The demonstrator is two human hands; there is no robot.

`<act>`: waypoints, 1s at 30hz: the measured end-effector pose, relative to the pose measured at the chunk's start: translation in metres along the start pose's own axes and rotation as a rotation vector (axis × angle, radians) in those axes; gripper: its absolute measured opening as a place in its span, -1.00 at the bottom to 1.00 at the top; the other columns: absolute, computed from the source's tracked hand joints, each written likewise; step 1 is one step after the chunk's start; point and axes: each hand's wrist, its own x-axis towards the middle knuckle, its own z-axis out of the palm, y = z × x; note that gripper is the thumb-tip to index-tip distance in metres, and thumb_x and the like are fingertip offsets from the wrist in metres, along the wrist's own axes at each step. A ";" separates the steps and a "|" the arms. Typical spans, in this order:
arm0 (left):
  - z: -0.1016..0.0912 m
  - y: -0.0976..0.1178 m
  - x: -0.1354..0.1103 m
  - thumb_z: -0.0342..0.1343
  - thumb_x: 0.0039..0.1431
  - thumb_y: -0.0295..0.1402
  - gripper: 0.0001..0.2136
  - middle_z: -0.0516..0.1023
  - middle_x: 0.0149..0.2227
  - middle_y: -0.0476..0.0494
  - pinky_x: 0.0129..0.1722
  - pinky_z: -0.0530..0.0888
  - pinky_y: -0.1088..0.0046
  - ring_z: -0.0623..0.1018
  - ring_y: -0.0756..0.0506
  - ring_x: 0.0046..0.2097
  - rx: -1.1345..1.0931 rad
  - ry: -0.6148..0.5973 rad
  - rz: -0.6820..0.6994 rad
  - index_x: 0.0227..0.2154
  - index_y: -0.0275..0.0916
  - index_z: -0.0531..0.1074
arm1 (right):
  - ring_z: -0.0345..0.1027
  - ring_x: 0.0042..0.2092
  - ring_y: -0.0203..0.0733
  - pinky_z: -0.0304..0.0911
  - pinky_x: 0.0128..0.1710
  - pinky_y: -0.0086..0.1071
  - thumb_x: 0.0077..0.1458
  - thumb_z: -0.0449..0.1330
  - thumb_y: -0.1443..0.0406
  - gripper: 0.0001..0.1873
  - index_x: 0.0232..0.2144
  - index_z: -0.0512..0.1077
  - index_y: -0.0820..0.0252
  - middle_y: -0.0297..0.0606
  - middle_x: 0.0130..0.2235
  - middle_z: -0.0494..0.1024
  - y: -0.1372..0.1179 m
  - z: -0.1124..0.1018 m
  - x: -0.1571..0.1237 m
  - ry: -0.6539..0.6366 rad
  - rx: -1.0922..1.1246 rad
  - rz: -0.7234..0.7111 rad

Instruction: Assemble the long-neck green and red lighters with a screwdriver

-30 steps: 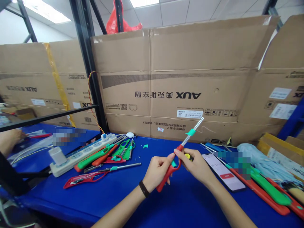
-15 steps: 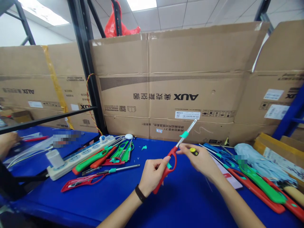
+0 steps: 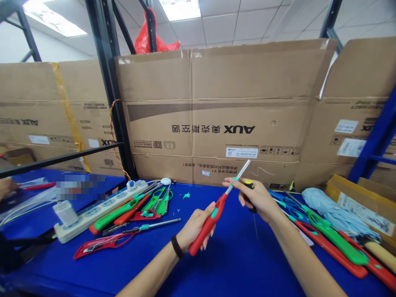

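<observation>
My left hand (image 3: 195,226) is closed around the handle of a red long-neck lighter (image 3: 219,206), held tilted above the blue table (image 3: 235,264) with its metal tube pointing up and right. My right hand (image 3: 259,199) pinches the green ring (image 3: 235,180) on that tube with thumb and forefinger. The same hand also keeps a small screwdriver (image 3: 248,183) with a yellow-and-black handle in its palm, its thin shaft hanging down.
Red and green lighters and loose parts (image 3: 136,204) lie left by a white power strip (image 3: 93,211). More long lighters (image 3: 334,237) and a pale blue cloth (image 3: 335,211) lie right. Cardboard boxes (image 3: 216,111) wall the back. A black rack post (image 3: 107,82) stands left.
My right hand has slid from the lighter's handle up the tube to the green ring. The lighter has turned in my left hand and sits a little lower.
</observation>
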 end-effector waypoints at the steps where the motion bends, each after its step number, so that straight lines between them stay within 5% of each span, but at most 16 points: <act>1: -0.003 -0.003 0.002 -0.16 0.04 0.27 -0.33 0.18 -0.89 0.02 -0.86 0.06 0.62 0.20 0.07 -0.85 -0.077 -0.076 -0.010 -0.78 -0.28 0.23 | 0.00 -0.73 -0.45 -0.16 -0.77 -0.54 -0.04 0.22 0.00 -0.52 -0.20 0.51 0.25 -0.33 -0.62 0.50 0.002 0.003 0.000 -0.066 -0.017 0.004; 4: -0.011 -0.013 0.007 -0.24 0.17 0.18 -0.37 0.12 -0.92 0.05 -0.86 0.00 0.63 0.11 0.09 -0.88 -0.336 -0.305 0.024 -0.76 -0.25 0.19 | -0.07 -0.77 -0.45 -0.20 -0.76 -0.56 0.02 0.16 -0.02 -0.45 -0.09 0.48 0.27 -0.49 -0.80 0.29 0.009 0.014 0.002 -0.262 -0.081 0.016; 8: -0.015 -0.024 0.011 -0.29 0.26 0.08 -0.40 0.13 -0.91 0.06 -0.88 -0.02 0.62 0.10 0.09 -0.87 -0.542 -0.445 0.066 -0.72 -0.25 0.19 | 0.00 -0.76 -0.46 -0.19 -0.76 -0.53 0.03 0.12 -0.05 -0.39 -0.03 0.42 0.26 -0.26 -0.53 0.56 0.019 0.026 0.006 -0.236 0.019 -0.046; 11: -0.014 -0.027 0.010 -0.26 0.28 0.04 -0.42 0.14 -0.90 0.07 -0.88 -0.02 0.63 0.09 0.10 -0.87 -0.620 -0.462 0.076 -0.72 -0.25 0.20 | -0.01 -0.75 -0.50 -0.19 -0.75 -0.52 0.00 0.18 -0.01 -0.46 -0.08 0.43 0.23 -0.18 -0.35 0.59 0.025 0.025 0.008 -0.192 0.098 -0.085; 14: -0.014 -0.029 0.008 -0.21 0.28 0.02 -0.44 0.14 -0.89 0.07 -0.89 -0.03 0.63 0.08 0.10 -0.87 -0.654 -0.500 0.085 -0.72 -0.25 0.20 | -0.05 -0.76 -0.48 -0.21 -0.74 -0.53 -0.02 0.23 0.04 -0.58 -0.26 0.46 0.29 -0.44 -0.71 0.38 0.027 0.022 0.007 -0.196 0.078 -0.062; 16: -0.013 -0.031 0.008 -0.23 0.28 0.01 -0.44 0.14 -0.90 0.07 -0.89 -0.03 0.62 0.07 0.10 -0.88 -0.655 -0.522 0.091 -0.72 -0.25 0.19 | -0.05 -0.76 -0.46 -0.20 -0.75 -0.54 -0.03 0.25 0.05 -0.61 -0.32 0.42 0.27 -0.53 -0.78 0.28 0.028 0.023 0.005 -0.189 0.083 -0.041; 19: -0.011 -0.033 0.009 -0.30 0.29 0.04 -0.41 0.14 -0.91 0.06 -0.88 -0.02 0.62 0.09 0.09 -0.88 -0.622 -0.494 0.077 -0.72 -0.25 0.20 | 0.07 -0.75 -0.50 -0.14 -0.77 -0.55 -0.04 0.24 0.02 -0.62 -0.38 0.30 0.19 -0.30 -0.45 0.57 0.030 0.026 0.003 -0.199 0.140 -0.049; 21: -0.008 -0.033 0.009 -0.33 0.26 0.10 -0.37 0.15 -0.91 0.04 -0.88 -0.02 0.61 0.11 0.09 -0.88 -0.580 -0.437 0.036 -0.72 -0.26 0.22 | 0.14 -0.74 -0.50 -0.11 -0.78 -0.55 -0.04 0.24 0.01 -0.60 -0.40 0.21 0.15 -0.17 -0.22 0.59 0.031 0.029 0.002 -0.230 0.162 -0.052; 26: -0.004 -0.032 0.009 -0.23 0.19 0.16 -0.37 0.14 -0.90 0.06 -0.87 -0.01 0.63 0.13 0.10 -0.87 -0.549 -0.332 0.000 -0.73 -0.27 0.24 | 0.09 -0.76 -0.52 -0.11 -0.79 -0.55 -0.10 0.30 0.03 -0.56 -0.40 0.17 0.12 -0.14 -0.20 0.61 0.036 0.032 0.002 -0.190 0.192 -0.019; 30: -0.007 -0.033 0.010 -0.17 0.21 0.11 -0.40 0.17 -0.90 0.05 -0.88 0.02 0.63 0.15 0.10 -0.87 -0.598 -0.422 0.016 -0.73 -0.27 0.24 | 0.03 -0.77 -0.56 -0.12 -0.79 -0.55 -0.04 0.26 0.05 -0.64 -0.34 0.33 0.18 -0.07 -0.15 0.59 0.038 0.032 0.000 -0.208 0.191 -0.045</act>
